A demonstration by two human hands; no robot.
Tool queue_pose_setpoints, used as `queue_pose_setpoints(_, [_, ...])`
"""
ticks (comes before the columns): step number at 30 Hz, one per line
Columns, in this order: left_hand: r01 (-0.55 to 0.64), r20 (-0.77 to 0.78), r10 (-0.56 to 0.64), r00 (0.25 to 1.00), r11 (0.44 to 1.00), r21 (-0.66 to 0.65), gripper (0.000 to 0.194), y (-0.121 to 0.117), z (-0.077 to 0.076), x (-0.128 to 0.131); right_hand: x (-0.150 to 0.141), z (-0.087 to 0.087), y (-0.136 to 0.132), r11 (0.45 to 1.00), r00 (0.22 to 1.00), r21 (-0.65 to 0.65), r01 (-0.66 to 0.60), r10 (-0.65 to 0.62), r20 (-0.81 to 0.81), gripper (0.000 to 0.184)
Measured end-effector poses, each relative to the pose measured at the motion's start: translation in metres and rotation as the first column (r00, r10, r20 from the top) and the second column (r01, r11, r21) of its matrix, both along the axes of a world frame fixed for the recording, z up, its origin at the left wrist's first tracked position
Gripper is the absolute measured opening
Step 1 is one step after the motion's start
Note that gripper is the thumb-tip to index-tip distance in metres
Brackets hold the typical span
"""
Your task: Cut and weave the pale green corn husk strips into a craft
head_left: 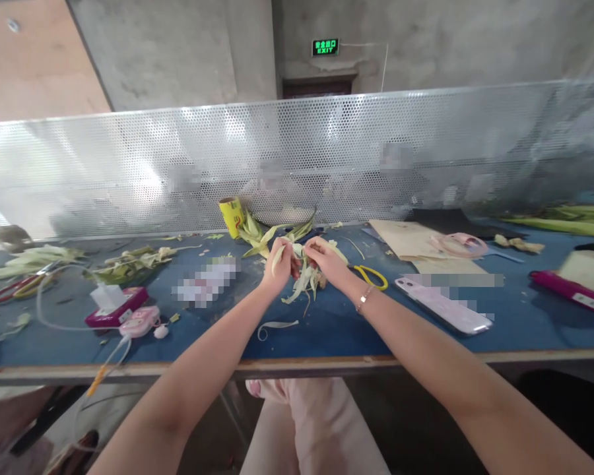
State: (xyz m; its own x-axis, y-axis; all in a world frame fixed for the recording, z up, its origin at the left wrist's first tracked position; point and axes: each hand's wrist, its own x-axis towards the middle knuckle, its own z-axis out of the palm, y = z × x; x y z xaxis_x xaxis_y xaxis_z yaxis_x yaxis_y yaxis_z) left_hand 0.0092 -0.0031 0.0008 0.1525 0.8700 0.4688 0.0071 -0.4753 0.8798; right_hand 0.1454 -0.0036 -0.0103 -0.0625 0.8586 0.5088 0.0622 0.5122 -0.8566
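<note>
- Head-cam view, fwd & down, over blue-topped table point(321, 338); two bare forearms reaching in from bottom edge; hands close together nr centre.
- In left hand point(280, 264): curled fingers gripping pale husk piece point(304, 280); in right hand point(324, 257): thumb & fingertips drawn together, apparently pinching same piece; exact contact too small to tell.
- Whereabouts of husk piece: between & just below both hands, w/ loose strips hanging toward tabletop.
- Nearby: green husks point(252, 234) behind left hand, beside tilted yellow tube point(230, 218); curled strip point(277, 324) in front, flat on table; yellow loop handle point(376, 270) just right of right wrist; phone point(443, 305) farther right, nr right forearm.
- Poss. trouble: splitting of thin strips, from pulling too hard or unevenly; slipping of loose ends, from a slack pinch; tangling, from so many strips hanging free.
- Also poss.: bumping of yellow loop handle or phone, from right arm swinging outward; snagging of cable point(98, 380) over table edge, w/ pink case point(138, 322) dragged along, from left arm drifting sideways.
</note>
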Motion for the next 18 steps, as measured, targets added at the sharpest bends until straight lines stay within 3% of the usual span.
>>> queue_pose_setpoints(5, [-0.011, 0.177, 0.046, 0.983, 0.981, -0.193, 0.021, 0.007, -0.001, 0.0, -0.007, -0.006, 0.0, 0.998, 0.997, -0.034, 0.051, -0.049, 0.051, 0.019])
queue_pose_setpoints(10, [0.132, 0.271, -0.023, 0.962, 0.911, -0.392, 0.033, 0.004, 0.003, 0.001, -0.006, -0.007, 0.005, 0.948, 0.94, 0.115, 0.296, -0.31, 0.14, 0.018])
queue_pose_setpoints(14, [0.159, 0.142, -0.114, 0.983, 0.918, -0.364, 0.028, 0.001, 0.002, 0.002, -0.006, -0.006, 0.006, 0.92, 0.897, 0.126, 0.37, -0.389, 0.207, 0.015])
queue_pose_setpoints(18, [0.078, 0.065, -0.063, 0.996, 0.963, -0.258, 0.031, 0.008, -0.004, 0.001, -0.012, -0.006, 0.002, 0.932, 0.894, 0.143, 0.333, -0.36, 0.266, 0.015])
